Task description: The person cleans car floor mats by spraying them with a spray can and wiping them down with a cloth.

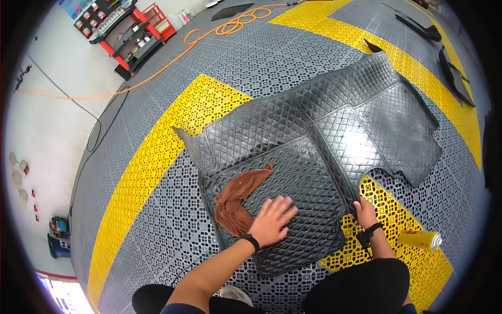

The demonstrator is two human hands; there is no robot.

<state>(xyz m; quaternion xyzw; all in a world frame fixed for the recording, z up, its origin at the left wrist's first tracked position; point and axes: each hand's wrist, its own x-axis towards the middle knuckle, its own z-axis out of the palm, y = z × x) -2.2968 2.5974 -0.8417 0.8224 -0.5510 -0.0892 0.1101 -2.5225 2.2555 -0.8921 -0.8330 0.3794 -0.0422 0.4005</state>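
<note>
A large black quilted car floor mat point(334, 141) lies on the tiled floor, its raised back edge running along the far side. My left hand point(272, 220) lies on the mat's near ribbed section, fingers spread and holding nothing. Just left of it a crumpled brown cloth point(235, 201) rests on the mat. My right hand point(365, 213) is closed on the mat's edge beside the cut-out, thumb on top; its other fingers are partly hidden. A yellow spray can point(418, 239) lies on its side to the right of that hand.
Grey and yellow perforated floor tiles point(141, 209) surround the mat. An orange hose point(172, 62) loops across the floor toward a red tool cart point(133, 39) at the far left. Dark panels point(454, 78) lie at the right. My knees point(361, 285) frame the near side.
</note>
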